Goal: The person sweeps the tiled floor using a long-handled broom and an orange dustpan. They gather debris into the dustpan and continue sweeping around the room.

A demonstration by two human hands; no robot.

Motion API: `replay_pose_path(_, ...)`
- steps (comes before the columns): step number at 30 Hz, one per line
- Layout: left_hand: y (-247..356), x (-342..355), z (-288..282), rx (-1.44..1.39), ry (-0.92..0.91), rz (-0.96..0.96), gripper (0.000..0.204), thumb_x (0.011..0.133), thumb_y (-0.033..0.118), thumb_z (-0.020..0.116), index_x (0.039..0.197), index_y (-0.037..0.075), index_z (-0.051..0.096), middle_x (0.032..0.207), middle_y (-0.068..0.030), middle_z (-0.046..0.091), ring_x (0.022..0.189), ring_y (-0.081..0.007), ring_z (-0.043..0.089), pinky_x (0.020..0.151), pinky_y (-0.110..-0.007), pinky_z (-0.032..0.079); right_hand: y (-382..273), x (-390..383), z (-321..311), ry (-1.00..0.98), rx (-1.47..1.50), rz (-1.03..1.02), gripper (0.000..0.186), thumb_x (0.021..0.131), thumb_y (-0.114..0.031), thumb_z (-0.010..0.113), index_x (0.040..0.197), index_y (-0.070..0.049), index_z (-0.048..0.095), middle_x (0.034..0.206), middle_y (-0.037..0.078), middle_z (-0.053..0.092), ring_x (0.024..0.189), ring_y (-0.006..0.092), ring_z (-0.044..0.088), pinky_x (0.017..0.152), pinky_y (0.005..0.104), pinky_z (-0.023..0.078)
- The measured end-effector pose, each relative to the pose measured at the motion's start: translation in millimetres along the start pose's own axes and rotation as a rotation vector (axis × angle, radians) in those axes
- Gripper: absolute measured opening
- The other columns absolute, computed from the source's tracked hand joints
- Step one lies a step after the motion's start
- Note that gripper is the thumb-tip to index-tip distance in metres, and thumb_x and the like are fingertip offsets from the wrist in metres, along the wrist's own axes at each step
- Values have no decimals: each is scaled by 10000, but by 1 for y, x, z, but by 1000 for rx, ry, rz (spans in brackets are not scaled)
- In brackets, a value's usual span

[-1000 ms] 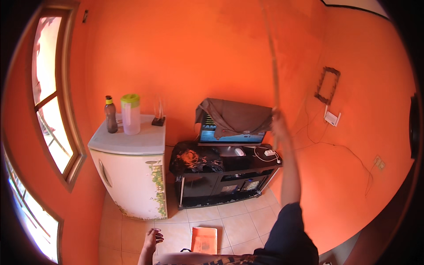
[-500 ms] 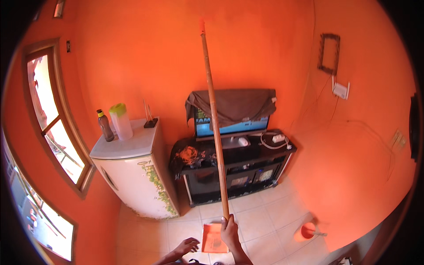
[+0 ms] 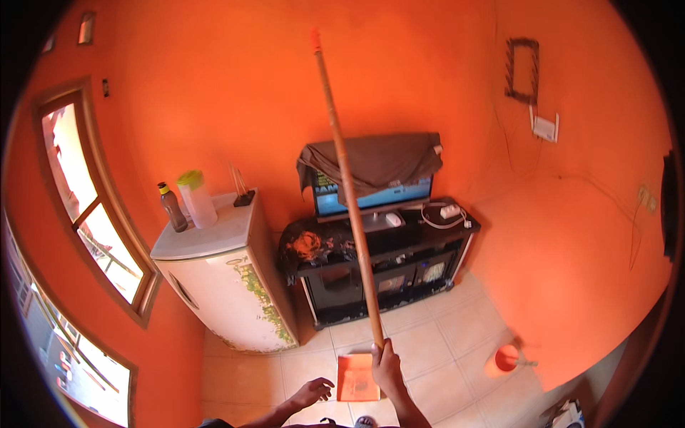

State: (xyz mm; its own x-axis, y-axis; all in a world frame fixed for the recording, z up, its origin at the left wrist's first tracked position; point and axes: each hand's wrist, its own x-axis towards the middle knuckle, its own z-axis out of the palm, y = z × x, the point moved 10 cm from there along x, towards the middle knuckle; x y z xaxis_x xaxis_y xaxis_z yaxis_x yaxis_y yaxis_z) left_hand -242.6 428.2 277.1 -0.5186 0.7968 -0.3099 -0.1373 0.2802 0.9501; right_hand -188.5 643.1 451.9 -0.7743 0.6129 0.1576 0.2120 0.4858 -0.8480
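Observation:
My right hand is closed around the lower part of a long wooden pole. From there the pole rises, leaning slightly left, in front of the television. Its bright orange tip is near the upper part of the orange wall; what is fitted there cannot be made out, nor whether it touches. My left hand, fingers apart and holding nothing, hovers low, beside an orange paint tray on the floor.
Ahead stands a black television cabinet with a cloth-draped television. Left of it is a small fridge bearing a bottle and a pitcher. An orange bucket sits right on the tiles. A white router hangs on the right wall.
The whole view has tilted slightly, and the pole's tip appears a little farther left. My right hand keeps its grip; my left hand stays apart from the pole.

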Motion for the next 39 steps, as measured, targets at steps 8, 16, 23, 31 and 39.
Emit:
replay_pose_path(8, 3, -52, -47, -242, 269, 209, 269, 906, 248, 507, 1083, 51, 555, 814, -61, 594, 727, -148, 576, 669, -287, 486, -133, 157, -45, 216, -75, -268, 430, 968, -411, 378, 1081, -3, 449, 832, 281, 585, 852, 475, 564, 679, 517, 437)
replay_pose_path(16, -69, -151, -104, -392, 500, 242, 262, 934, 289, 517, 1097, 87, 552, 752, -40, 569, 671, -120, 559, 563, -256, 469, -329, 289, -83, 185, 143, -404, 539, 947, -540, 332, 1026, -21, 455, 620, 91, 480, 394, 196, 489, 347, 332, 407)
replay_pose_path(23, -47, -212, -144, -488, 950, 278, 196, 909, 227, 529, 1002, 62, 582, 731, -41, 581, 637, -126, 565, 575, -255, 478, -476, 350, -160, 115, 200, -427, 421, 980, -444, 300, 911, -55, 444, 569, 50, 425, 425, 147, 422, 378, 316, 396)
replay_pose_path(31, -36, -176, -125, -597, 1061, 298, 180, 902, 209, 545, 974, 51, 594, 741, -47, 564, 657, -138, 557, 585, -269, 486, -475, 368, -194, 112, 139, -403, 458, 977, -478, 281, 1019, -45, 424, 535, 8, 374, 387, 116, 352, 366, 279, 369)
replay_pose_path(39, -4, -100, -90, -444, 677, 156, 176, 890, 129, 469, 1010, 50, 570, 764, -76, 627, 674, -162, 614, 627, -284, 491, -252, 302, -138, 180, 121, -374, 576, 909, -632, 326, 921, -62, 408, 495, 3, 364, 346, 119, 379, 307, 273, 308)
